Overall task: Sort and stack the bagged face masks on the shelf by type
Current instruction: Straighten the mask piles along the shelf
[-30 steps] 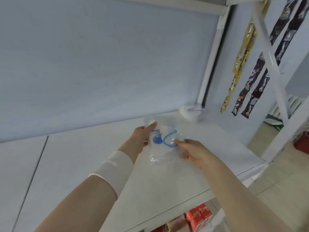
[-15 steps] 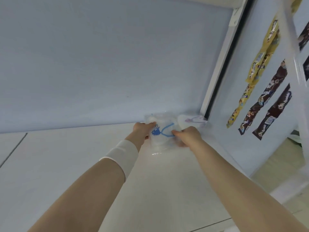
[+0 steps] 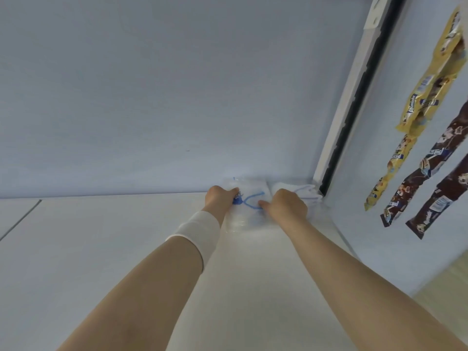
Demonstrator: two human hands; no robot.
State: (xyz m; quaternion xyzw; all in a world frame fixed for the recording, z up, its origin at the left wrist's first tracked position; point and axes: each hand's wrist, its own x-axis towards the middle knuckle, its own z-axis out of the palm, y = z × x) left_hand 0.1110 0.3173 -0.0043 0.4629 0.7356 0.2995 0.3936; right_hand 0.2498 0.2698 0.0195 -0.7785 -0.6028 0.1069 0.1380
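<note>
**Q:** Where are the masks?

**A:** Both lie at the back of a white shelf (image 3: 126, 249), near the foot of a white upright post (image 3: 349, 97) at its right rear corner. The purple-looped mask bag (image 3: 304, 192), clear plastic over a white mask with pale purple ear loops, is tucked against the foot of the post. The blue-looped mask bag (image 3: 249, 202), with blue loops and a small blue print, sits just left of it, one place farther from the post. Its far edge meets the pale blue back panel (image 3: 177, 97). The right hand hides whether the two bags touch.

**Q:** What are the hands doing?

**A:** Both hold the blue-looped mask bag. The left hand (image 3: 220, 198), with a white wrist band (image 3: 197, 231) behind it, curls its fingers round the edge farthest from the post, thumb on top. The right hand (image 3: 286, 206) grips the edge nearest the post, fingers curled, one fingertip lying on the blue loop.

**Q:** Why hold it by both sides?

**A:** Probably because the plastic is thin and slippery. A grip at each edge holds it flat and lets it be squared against the panel. It is set beside the purple one rather than on it, which fits sorting by type: each kind seems to get its own pile.

**Q:** Anything else?

**A:** Strips of yellow and brown snack packets (image 3: 428, 79) hang right of the post, outside the shelf.
</note>
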